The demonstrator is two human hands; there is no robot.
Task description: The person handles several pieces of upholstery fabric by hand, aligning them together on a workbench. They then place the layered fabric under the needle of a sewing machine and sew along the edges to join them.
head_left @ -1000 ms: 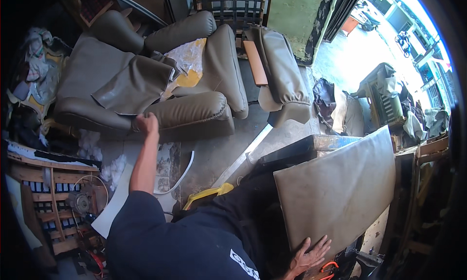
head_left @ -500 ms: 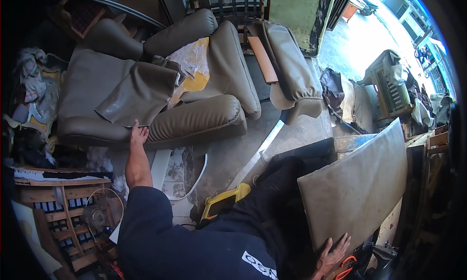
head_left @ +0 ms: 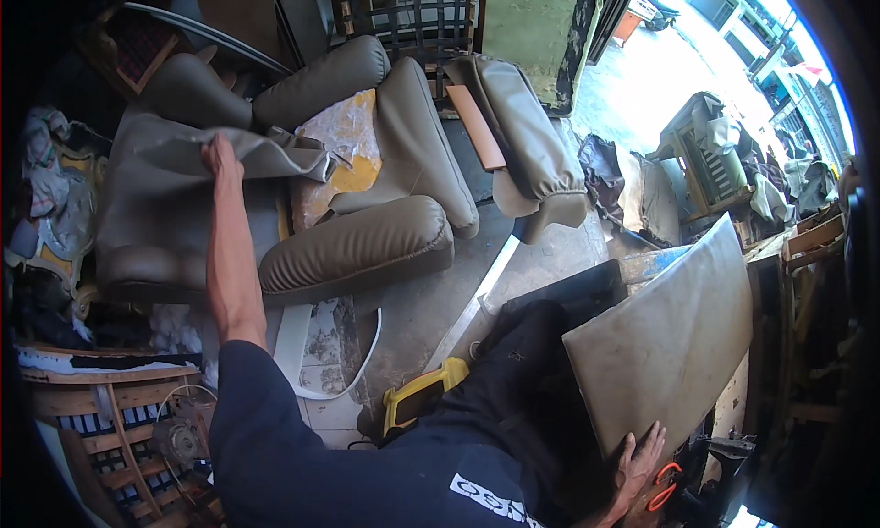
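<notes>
My left hand (head_left: 223, 154) is closed on a loose grey-brown leather flap (head_left: 261, 152), lifted over the seat of an upholstered armchair (head_left: 348, 244). Beside the flap, yellow foam (head_left: 353, 175) with torn whitish covering shows between the cushions. At the lower right my right hand (head_left: 640, 459) lies open on a large beige sheet (head_left: 667, 331), fingers on its lower part. Orange-handled scissors (head_left: 665, 482) are just right of that hand.
A separate upholstered piece (head_left: 532, 134) with an orange strip stands beside the armchair. A yellow tool (head_left: 412, 390) and a white strip (head_left: 472, 303) lie on the floor. Wooden frames (head_left: 110, 400) fill the lower left. A slatted chair frame (head_left: 710, 161) stands near the bright doorway.
My left hand has moved up and left from the chair's near edge, taking hold of the flap and lifting it back. My right hand stays on the beige sheet.
</notes>
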